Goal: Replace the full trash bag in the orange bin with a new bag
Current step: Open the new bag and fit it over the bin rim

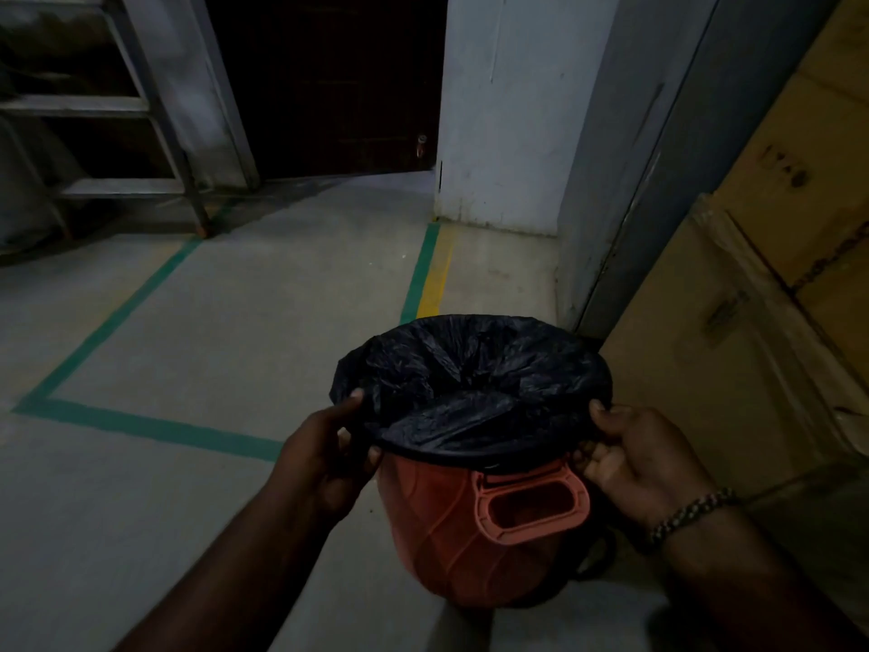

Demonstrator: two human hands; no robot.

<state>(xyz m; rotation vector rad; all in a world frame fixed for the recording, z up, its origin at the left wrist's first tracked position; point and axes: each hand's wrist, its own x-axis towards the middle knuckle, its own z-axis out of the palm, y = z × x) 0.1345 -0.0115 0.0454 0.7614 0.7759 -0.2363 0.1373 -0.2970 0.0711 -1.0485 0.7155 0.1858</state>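
The orange bin (442,524) stands on the floor at lower centre, its handle facing me. A black trash bag (470,383) lines it, with its edge folded over the rim all round. My left hand (324,454) pinches the bag's edge at the rim's left side. At the rim's right side, my right hand (644,458), with a beaded bracelet on its wrist, grips the bag's edge. The bag's inside is dark and I cannot tell what it holds.
Stacked cardboard boxes (762,298) stand close on the right, next to a grey door frame (630,181). A metal rack (141,134) is at the far left. Green tape lines (155,425) mark the concrete floor. A dark doorway (329,82) lies ahead.
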